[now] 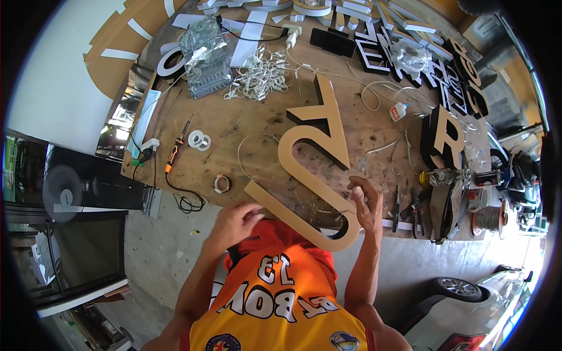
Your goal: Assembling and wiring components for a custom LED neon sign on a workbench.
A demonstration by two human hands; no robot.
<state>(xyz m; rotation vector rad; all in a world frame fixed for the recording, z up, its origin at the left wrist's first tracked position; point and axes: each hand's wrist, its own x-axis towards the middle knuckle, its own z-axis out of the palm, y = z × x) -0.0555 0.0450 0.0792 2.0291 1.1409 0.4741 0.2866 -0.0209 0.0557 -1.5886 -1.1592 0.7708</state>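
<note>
A large curved sign letter [293,212], gold-tan on its face with dark sides, lies across the table's front edge and reaches toward my body. My left hand [234,225] is beside its near left end, fingers bent and drawn together; what they hold, if anything, is hidden. At the letter's right side is my right hand [369,205], raised, its fingers curled toward the thumb; anything between them is too small to make out. Beyond the curved letter, a forked sign letter [331,120] of the same gold-tan colour lies against or close to it.
On the wooden table [246,126] are a soldering iron [174,153], a solder spool [199,141], a copper-coloured roll [222,183], tangled white wiring [260,75] and a small glue bottle [398,112]. Another letter [443,137], a glass jar [445,176] and pliers [417,213] are at right.
</note>
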